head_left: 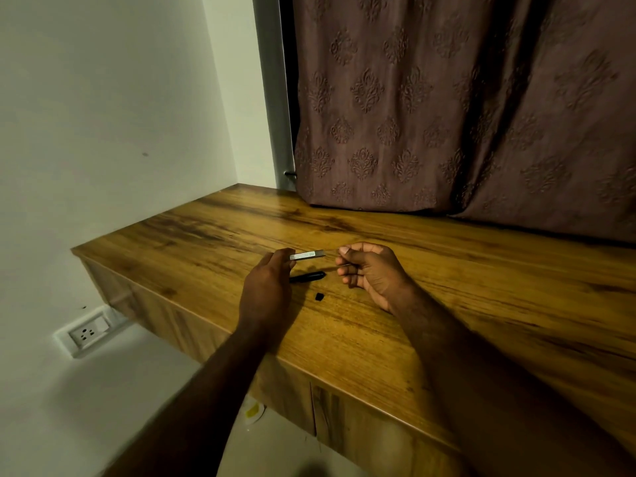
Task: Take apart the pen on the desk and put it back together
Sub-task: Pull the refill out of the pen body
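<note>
wooden surface (447, 287) runs along a white wall, brown patterned curtain (447, 115) hanging behind it, wall socket (87, 333) low on the left. i'm watching through the head view only.

pen is in pieces. left hand (266, 287) has its grip on the barrel (308, 254), a pale tube pinched at one end and held just above the surface, open end pointing right. right hand (370, 270) sits just beside that open end, fingers curled, thumb and forefinger pinched on something thin. looks like the refill (344, 265), but it's too small and dim for me to be sure. so right grip reads as closed on a thin part, identity uncertain.

cap (307, 277), black, lies on the surface below the barrel, between the two hands. a small black bit (319, 296), maybe an end plug, lies near it, closer to me, touching nothing.

step: i judge disassembly is done or almost done, and this sits at the turn toward reassembly, the thin part either just clear of the barrel or lined up to go in. can't tell which.

next move calls for lining the thin part up with the barrel opening and sliding it straight in, left hand keeping the barrel steady. then plug and cap picked off the surface and fitted. the plug is tiny and dark, easy to fumble.
</note>
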